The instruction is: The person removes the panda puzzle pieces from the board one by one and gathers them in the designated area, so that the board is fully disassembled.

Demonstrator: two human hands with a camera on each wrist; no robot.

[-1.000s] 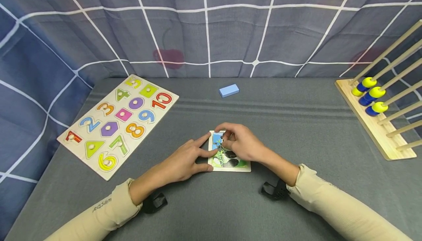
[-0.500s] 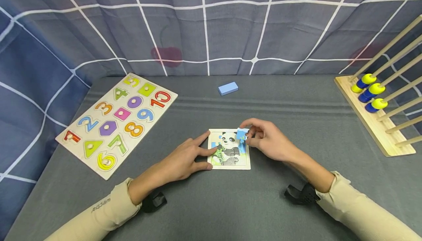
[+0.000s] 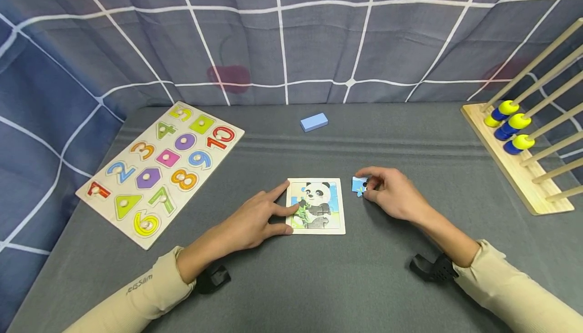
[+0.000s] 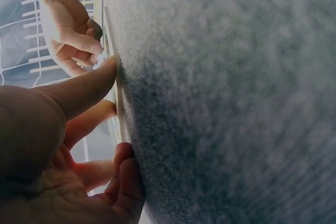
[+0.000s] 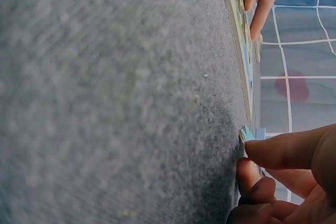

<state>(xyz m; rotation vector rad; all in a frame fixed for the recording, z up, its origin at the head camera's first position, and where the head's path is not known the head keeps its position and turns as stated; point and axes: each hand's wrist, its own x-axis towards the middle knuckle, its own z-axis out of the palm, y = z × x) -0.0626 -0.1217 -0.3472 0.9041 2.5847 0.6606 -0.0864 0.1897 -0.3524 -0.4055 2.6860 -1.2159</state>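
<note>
A square panda jigsaw puzzle in a pale wooden frame lies on the grey cloth in front of me. My left hand rests along its left side, thumb and index finger at the edge and another finger on the picture. Pale bare board shows at the puzzle's upper left. To the right of the frame, my right hand pinches a blue puzzle piece between thumb and fingers, low over the cloth. In the right wrist view the piece is mostly covered by the fingertips; whether it touches the cloth I cannot tell.
On the left lies a wooden number-and-shape peg board. A light blue block sits toward the back. At right stands a wooden bead rack with upright rods and yellow and blue beads. A grid-patterned curtain hangs behind.
My right hand has lifted the blue piece from the puzzle's upper left and carried it rightward, past the frame. My left hand has stayed on the puzzle's left side.
</note>
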